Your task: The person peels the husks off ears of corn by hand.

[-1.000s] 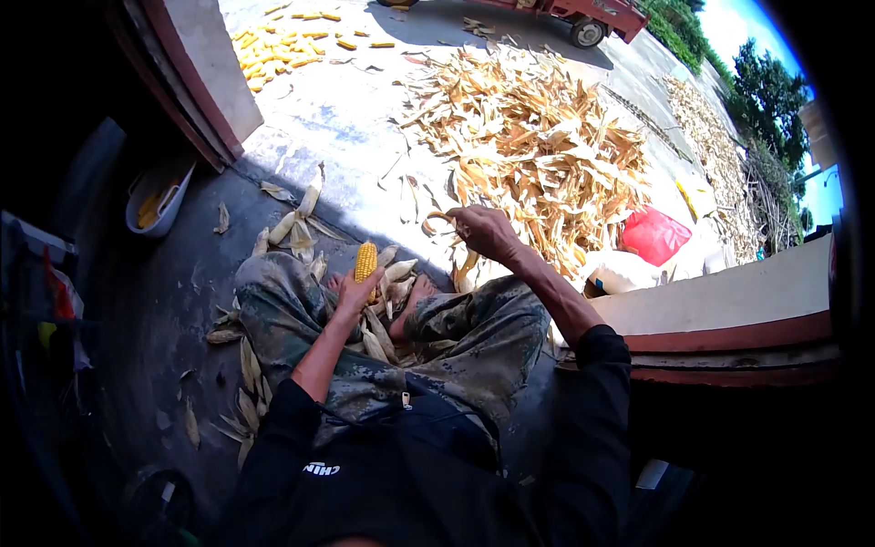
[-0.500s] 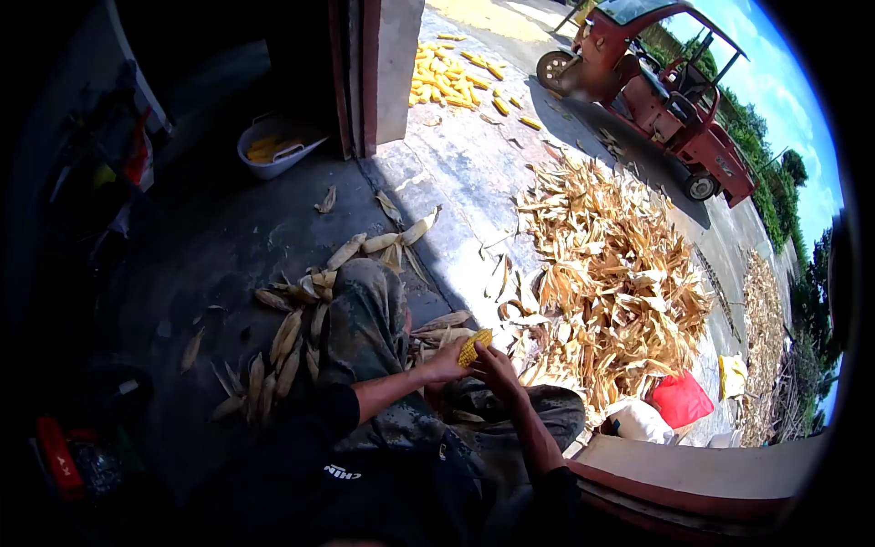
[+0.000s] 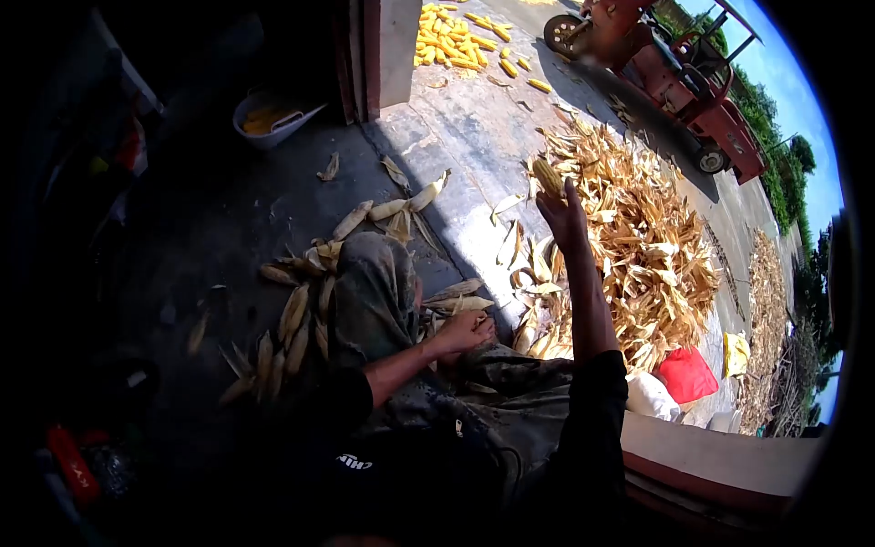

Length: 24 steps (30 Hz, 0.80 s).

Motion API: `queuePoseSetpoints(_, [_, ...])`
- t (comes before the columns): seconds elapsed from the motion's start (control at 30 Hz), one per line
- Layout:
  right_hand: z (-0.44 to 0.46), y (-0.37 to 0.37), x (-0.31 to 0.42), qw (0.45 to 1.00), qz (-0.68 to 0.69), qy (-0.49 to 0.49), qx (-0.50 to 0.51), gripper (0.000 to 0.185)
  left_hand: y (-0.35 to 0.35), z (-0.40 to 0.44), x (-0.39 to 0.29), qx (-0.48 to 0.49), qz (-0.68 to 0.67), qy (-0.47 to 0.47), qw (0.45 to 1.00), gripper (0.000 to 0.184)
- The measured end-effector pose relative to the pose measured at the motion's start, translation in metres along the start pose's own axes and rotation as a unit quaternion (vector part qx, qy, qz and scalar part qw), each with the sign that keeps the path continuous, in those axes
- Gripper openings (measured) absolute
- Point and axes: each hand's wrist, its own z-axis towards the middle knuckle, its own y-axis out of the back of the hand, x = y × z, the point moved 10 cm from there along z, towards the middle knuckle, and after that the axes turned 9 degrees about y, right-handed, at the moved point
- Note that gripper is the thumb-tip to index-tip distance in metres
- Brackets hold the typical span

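Observation:
My right hand [image 3: 563, 217] is raised over the left edge of a big heap of dry husks [image 3: 643, 246]. A yellow corn cob [image 3: 549, 179] sits between its thumb and fingers. Low over my lap, near my bare foot, is my left hand [image 3: 463, 334] with its fingers curled; what they hold, if anything, is hidden. Just above it, unpeeled ears [image 3: 460, 304] lie on the floor. More ears in pale husks [image 3: 293, 313] lie left of my knee, and others [image 3: 387, 211] beyond it.
Peeled cobs [image 3: 451, 38] lie piled beyond the door frame [image 3: 394, 55]. A white tub [image 3: 269, 139] with yellow cobs stands at the upper left. A red three-wheeled vehicle [image 3: 674, 77] is outside. A red bag [image 3: 688, 375] and a white sack [image 3: 651, 397] sit by the low wall [image 3: 711, 456].
The view first swung left, then shifted slightly. My hands met at the cob, then parted; my right hand has carried it up and away over the husks, while my left stays low.

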Motion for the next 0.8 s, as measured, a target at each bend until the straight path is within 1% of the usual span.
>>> queuePoseSetpoints(0.03, [0.007, -0.045, 0.048, 0.996, -0.071, 0.053, 0.01, 0.07, 0.0, 0.001, 0.011, -0.017, -0.039, -0.02, 0.999, 0.063])
queuePoseSetpoints(0.07, [0.016, -0.067, 0.073, 0.982, -0.167, 0.07, 0.052, 0.069, -0.003, 0.007, 0.025, -0.023, -0.014, -0.007, 1.0, 0.063])
queuePoseSetpoints(0.1, [0.02, -0.082, 0.082, 0.963, -0.241, 0.075, 0.093, 0.065, -0.006, 0.015, 0.04, -0.042, -0.014, -0.004, 0.999, 0.058])
queuePoseSetpoints(0.13, [0.016, -0.088, 0.081, 0.937, -0.312, 0.077, 0.136, 0.061, -0.001, 0.014, 0.038, -0.059, -0.022, -0.007, 0.998, 0.054])
queuePoseSetpoints(0.2, [0.008, -0.052, 0.05, 0.912, -0.384, 0.043, 0.141, 0.052, 0.004, 0.02, 0.033, -0.075, -0.045, -0.007, 0.996, 0.049])
queuePoseSetpoints(0.23, [-0.005, -0.027, 0.031, 0.904, -0.405, 0.039, 0.13, 0.047, 0.007, 0.022, 0.032, -0.078, -0.074, -0.005, 0.994, 0.048])
queuePoseSetpoints(0.27, [-0.019, 0.011, 0.004, 0.905, -0.413, 0.01, 0.101, 0.045, 0.01, 0.024, 0.033, -0.082, -0.103, -0.001, 0.991, 0.047])
queuePoseSetpoints(0.3, [-0.032, 0.062, -0.033, 0.905, -0.418, -0.042, 0.065, 0.042, 0.008, 0.028, 0.037, -0.077, -0.104, 0.005, 0.992, 0.047])
queuePoseSetpoints(0.37, [-0.087, 0.149, -0.096, 0.906, -0.386, -0.173, -0.009, 0.039, 0.015, 0.031, 0.054, -0.115, -0.172, 0.034, 0.978, 0.045])
queuePoseSetpoints(0.4, [-0.111, 0.196, -0.13, 0.894, -0.401, -0.2, -0.033, 0.038, 0.015, 0.03, 0.056, -0.11, -0.17, 0.043, 0.978, 0.045])
queuePoseSetpoints(0.43, [-0.136, 0.225, -0.159, 0.863, -0.435, -0.256, -0.024, 0.038, 0.02, 0.028, 0.057, -0.107, -0.264, 0.074, 0.956, 0.043])
queuePoseSetpoints(0.47, [-0.155, 0.257, -0.184, 0.841, -0.479, -0.251, -0.033, 0.037, 0.023, 0.025, 0.057, -0.105, -0.355, 0.105, 0.923, 0.042])
queuePoseSetpoints(0.5, [-0.175, 0.27, -0.203, 0.821, -0.502, -0.27, -0.038, 0.035, 0.029, 0.022, 0.052, -0.108, -0.381, 0.113, 0.911, 0.039])
queuePoseSetpoints(0.53, [-0.17, 0.336, -0.265, 0.781, -0.595, -0.189, 0.029, 0.035, 0.031, 0.021, 0.048, -0.109, -0.38, 0.12, 0.911, 0.039])
queuePoseSetpoints(0.6, [-0.203, 0.266, -0.238, 0.767, -0.587, -0.26, 0.023, 0.039, 0.038, 0.016, 0.05, -0.153, -0.444, 0.125, 0.874, 0.038])
queuePoseSetpoints(0.67, [-0.197, 0.239, -0.25, 0.712, -0.679, -0.148, 0.099, 0.041, 0.037, 0.018, 0.061, -0.16, -0.445, 0.129, 0.872, 0.039])
queuePoseSetpoints(0.7, [-0.195, 0.237, -0.266, 0.753, -0.636, -0.149, 0.084, 0.039, 0.04, 0.016, 0.064, -0.177, -0.448, 0.136, 0.866, 0.039])
queuePoseSetpoints(0.73, [-0.191, 0.236, -0.28, 0.756, -0.631, -0.152, 0.088, 0.039, 0.043, 0.014, 0.066, -0.195, -0.45, 0.142, 0.86, 0.04])
queuePoseSetpoints(0.8, [-0.173, 0.208, -0.281, 0.713, -0.685, -0.093, 0.115, 0.039, 0.043, 0.014, 0.072, -0.198, -0.448, 0.146, 0.859, 0.04])
